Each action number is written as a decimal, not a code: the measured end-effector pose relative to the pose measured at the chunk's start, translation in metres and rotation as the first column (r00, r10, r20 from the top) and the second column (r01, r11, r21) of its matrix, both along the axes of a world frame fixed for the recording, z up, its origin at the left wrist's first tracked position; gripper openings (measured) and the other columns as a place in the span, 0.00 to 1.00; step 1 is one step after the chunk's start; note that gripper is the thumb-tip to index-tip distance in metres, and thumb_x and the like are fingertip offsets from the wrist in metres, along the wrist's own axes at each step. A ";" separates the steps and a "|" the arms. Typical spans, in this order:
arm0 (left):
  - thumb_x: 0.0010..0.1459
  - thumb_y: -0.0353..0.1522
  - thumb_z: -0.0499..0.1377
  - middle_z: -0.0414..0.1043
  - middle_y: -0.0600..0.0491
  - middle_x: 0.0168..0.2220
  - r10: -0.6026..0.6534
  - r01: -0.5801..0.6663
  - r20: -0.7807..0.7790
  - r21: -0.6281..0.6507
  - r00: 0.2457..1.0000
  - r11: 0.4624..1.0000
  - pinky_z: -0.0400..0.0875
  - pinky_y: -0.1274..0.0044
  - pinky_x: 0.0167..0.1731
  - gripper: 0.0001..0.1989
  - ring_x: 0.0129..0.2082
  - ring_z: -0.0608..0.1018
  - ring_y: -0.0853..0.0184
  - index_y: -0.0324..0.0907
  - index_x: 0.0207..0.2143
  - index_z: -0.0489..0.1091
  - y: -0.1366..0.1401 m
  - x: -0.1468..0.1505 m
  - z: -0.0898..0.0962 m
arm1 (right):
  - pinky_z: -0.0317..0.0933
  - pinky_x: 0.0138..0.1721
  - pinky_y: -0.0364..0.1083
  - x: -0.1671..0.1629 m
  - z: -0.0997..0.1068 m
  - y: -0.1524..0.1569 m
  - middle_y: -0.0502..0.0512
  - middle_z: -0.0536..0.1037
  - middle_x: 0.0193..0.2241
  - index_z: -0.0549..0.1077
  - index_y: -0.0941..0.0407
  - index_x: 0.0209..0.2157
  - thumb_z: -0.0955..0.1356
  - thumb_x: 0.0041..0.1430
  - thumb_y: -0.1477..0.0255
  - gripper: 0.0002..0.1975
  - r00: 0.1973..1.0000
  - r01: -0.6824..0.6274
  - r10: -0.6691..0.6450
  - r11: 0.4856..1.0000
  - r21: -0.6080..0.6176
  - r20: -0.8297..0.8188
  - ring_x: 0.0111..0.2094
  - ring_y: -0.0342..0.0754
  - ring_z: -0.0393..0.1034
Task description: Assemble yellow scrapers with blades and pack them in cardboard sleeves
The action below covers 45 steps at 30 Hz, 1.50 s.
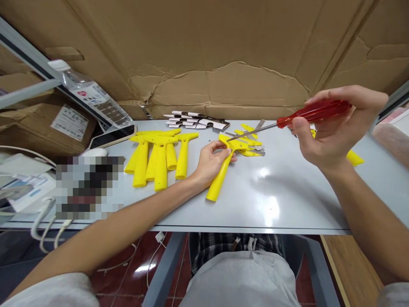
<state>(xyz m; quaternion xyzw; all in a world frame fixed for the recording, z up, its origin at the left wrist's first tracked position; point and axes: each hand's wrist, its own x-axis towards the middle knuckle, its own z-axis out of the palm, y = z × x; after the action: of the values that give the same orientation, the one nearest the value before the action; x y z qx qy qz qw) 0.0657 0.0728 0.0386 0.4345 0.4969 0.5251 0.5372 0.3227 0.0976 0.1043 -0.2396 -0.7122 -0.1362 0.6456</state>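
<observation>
My left hand point(212, 164) is closed around the neck of a yellow T-shaped plastic scraper handle point(220, 179), whose grip slants down toward the table's front. In my right hand point(338, 128) is a screwdriver point(315, 114) with a clear red handle. Its long metal shaft points left and down, the tip at the head of the yellow handle; whether it sits in a screw is too small to tell. Just behind the held handle lies a pile of small yellow pieces and metal blades point(252, 147). Several more yellow T-shaped handles point(159, 157) lie left of my left hand.
Black-and-white strips point(196, 120) are stacked at the back against a cardboard sheet point(230, 51). On the left are a plastic bottle point(92, 96), a phone point(111, 137), white cables point(47, 217) and a cardboard box point(44, 128). Another yellow piece point(354, 158) lies beyond my right wrist.
</observation>
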 end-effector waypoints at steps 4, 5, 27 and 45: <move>0.59 0.27 0.66 0.81 0.46 0.43 -0.004 0.004 -0.016 -0.001 1.000 1.000 0.86 0.68 0.41 0.07 0.30 0.86 0.64 0.37 0.40 0.73 -0.001 -0.001 0.000 | 0.67 0.27 0.39 0.010 -0.002 0.014 0.48 0.70 0.39 0.70 0.50 0.51 0.76 0.62 0.58 0.22 0.992 0.080 -0.097 0.976 0.202 0.080 0.31 0.37 0.69; 0.59 0.27 0.66 0.81 0.46 0.43 -0.006 0.006 -0.020 0.000 1.000 1.000 0.86 0.68 0.41 0.07 0.31 0.86 0.64 0.37 0.40 0.73 0.000 -0.001 0.000 | 0.64 0.26 0.37 0.013 -0.002 0.016 0.47 0.69 0.37 0.70 0.52 0.51 0.75 0.63 0.59 0.21 0.988 0.084 -0.112 0.965 0.247 0.102 0.30 0.35 0.66; 0.60 0.27 0.66 0.81 0.46 0.43 -0.009 0.009 -0.008 -0.006 1.000 1.000 0.84 0.73 0.36 0.06 0.32 0.86 0.65 0.37 0.40 0.73 -0.001 -0.001 0.001 | 0.64 0.31 0.25 0.020 0.005 0.015 0.44 0.70 0.47 0.74 0.49 0.55 0.76 0.64 0.62 0.20 0.999 0.044 -0.038 0.984 0.171 -0.037 0.38 0.27 0.72; 0.60 0.28 0.66 0.79 0.45 0.47 -0.022 0.022 -0.017 0.005 1.000 1.000 0.85 0.68 0.40 0.06 0.32 0.86 0.64 0.37 0.40 0.73 -0.001 -0.001 0.000 | 0.68 0.27 0.29 0.017 -0.003 0.016 0.48 0.66 0.50 0.72 0.51 0.55 0.75 0.65 0.61 0.21 0.997 -0.016 0.018 0.999 0.029 -0.076 0.30 0.24 0.68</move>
<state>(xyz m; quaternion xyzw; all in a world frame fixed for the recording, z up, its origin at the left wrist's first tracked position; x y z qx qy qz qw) 0.0644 0.0715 0.0388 0.4459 0.4953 0.5169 0.5373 0.3394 0.1138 0.1015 -0.2294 -0.6869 -0.1315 0.6769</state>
